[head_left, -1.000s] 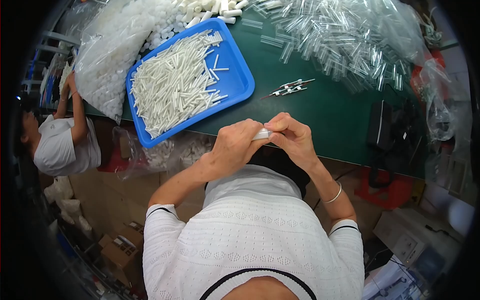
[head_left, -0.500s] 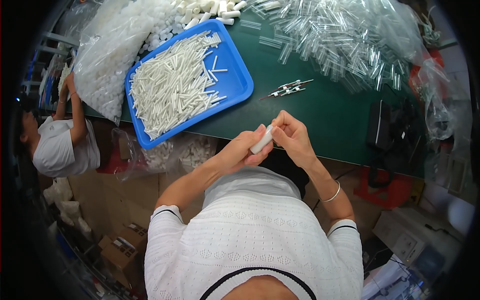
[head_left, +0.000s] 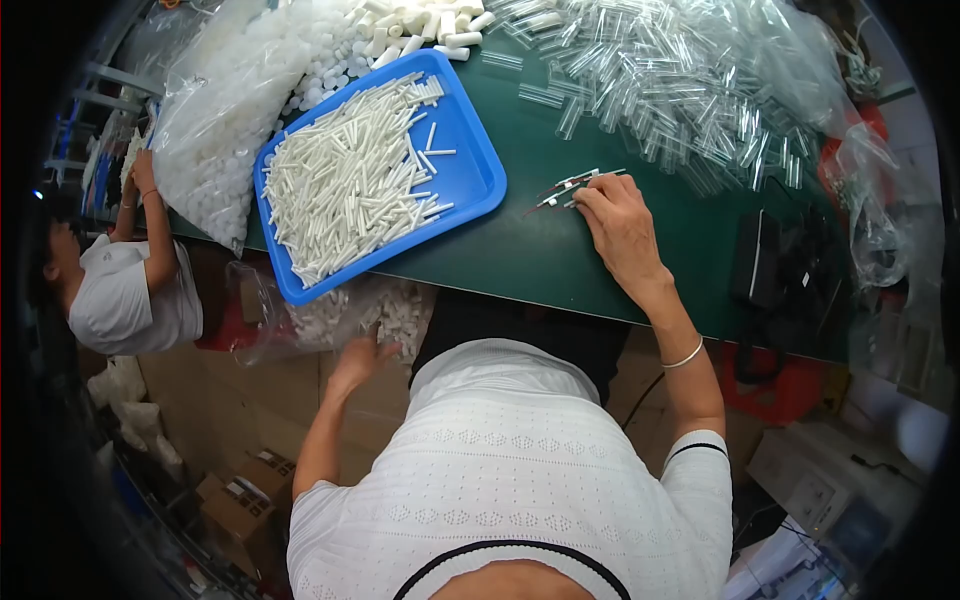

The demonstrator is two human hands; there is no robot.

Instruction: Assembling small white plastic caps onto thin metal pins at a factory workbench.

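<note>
My right hand (head_left: 617,218) is on the table with thumb and fingers pinched on one of the thin metal rods with small white pieces. The other thin rods (head_left: 566,186) lie close together beside its fingertips, some with reddish ends. My left hand (head_left: 360,362) is below the table's front edge, at a clear bag of short white cylinders (head_left: 395,318). Its fingers are apart, and I see nothing held in it. Above it stands a blue tray (head_left: 480,150) heaped with thin white sticks (head_left: 345,175).
Clear tubes (head_left: 650,90) are piled at the far right of the green table (head_left: 480,250). White caps in a plastic bag (head_left: 215,130) and thicker white cylinders (head_left: 430,25) lie at the back left. A black box (head_left: 757,258) stands right. Another person (head_left: 130,280) works at far left.
Both hands were together around a white cylinder; they have parted. My left hand dropped to the bag below the table, my right reached forward to the rods. The white cylinder is out of my hands.
</note>
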